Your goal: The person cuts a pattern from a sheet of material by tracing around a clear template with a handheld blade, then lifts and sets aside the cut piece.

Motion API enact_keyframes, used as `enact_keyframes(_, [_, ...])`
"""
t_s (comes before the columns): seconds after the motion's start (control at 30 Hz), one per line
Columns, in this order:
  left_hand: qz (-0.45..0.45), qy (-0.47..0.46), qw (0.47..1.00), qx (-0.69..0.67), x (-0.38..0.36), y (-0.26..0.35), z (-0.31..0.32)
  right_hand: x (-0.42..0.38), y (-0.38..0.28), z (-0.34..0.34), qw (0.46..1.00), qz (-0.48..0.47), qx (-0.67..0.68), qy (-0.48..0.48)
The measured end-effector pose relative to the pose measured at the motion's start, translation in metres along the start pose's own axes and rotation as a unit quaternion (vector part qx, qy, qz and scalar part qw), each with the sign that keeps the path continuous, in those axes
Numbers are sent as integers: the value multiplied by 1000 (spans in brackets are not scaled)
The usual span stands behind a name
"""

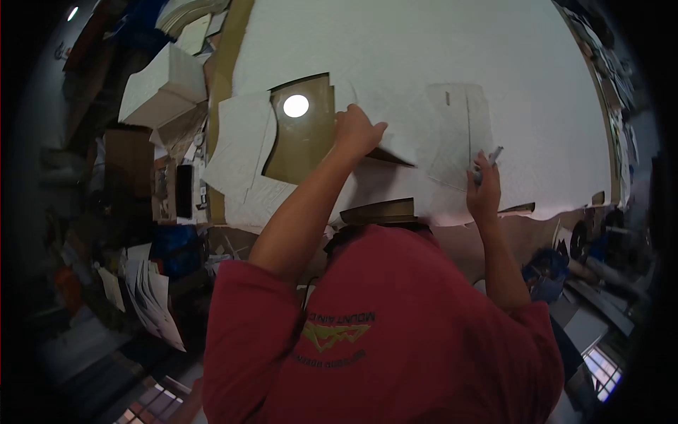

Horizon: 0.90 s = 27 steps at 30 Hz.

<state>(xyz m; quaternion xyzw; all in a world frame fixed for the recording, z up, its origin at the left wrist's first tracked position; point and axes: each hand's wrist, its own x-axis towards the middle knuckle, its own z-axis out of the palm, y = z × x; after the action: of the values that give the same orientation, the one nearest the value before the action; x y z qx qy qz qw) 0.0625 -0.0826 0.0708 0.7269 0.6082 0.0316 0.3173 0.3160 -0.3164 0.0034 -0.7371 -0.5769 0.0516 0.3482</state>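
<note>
A large white sheet (395, 49) covers the table, with openings cut through it. My left hand (359, 131) is closed at the sheet, beside a brown opening (304, 141) that carries a bright round reflection. Its fingertips are partly hidden, but they appear to pinch the sheet. Just below that hand runs a dark narrow gap (392, 157). My right hand (484, 187) is closed around a grey marker (496, 153), whose end points up and right. That hand rests at the lower edge of a translucent pattern piece (452, 127) with a small slot.
On the left of the sheet lies a white cut piece (240, 141). A white box (164, 85) and a dark phone-like object (184, 191) stand beyond the table's left edge. Another cut-out (381, 210) is at the near edge. A blue bag (545, 274) sits below right.
</note>
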Motion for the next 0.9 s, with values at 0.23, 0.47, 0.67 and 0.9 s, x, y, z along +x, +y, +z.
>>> enact_keyframes(0.23, [30, 86, 984, -156, -7, -26, -15, -4, -8, 3, 997, 3, -70, 44])
enact_keyframes(0.47, [16, 237, 970, -49, -26, -223, -106, -6, -4, 9, 995, -1, -81, 61])
enact_keyframes(0.67, [-43, 209, 962, 172, -35, -317, -127, -5, -8, 11, 985, 8, -152, 85])
enact_keyframes(0.9, [218, 294, 929, 53, -37, -243, -59, -4, -7, 10, 992, 22, -102, 77])
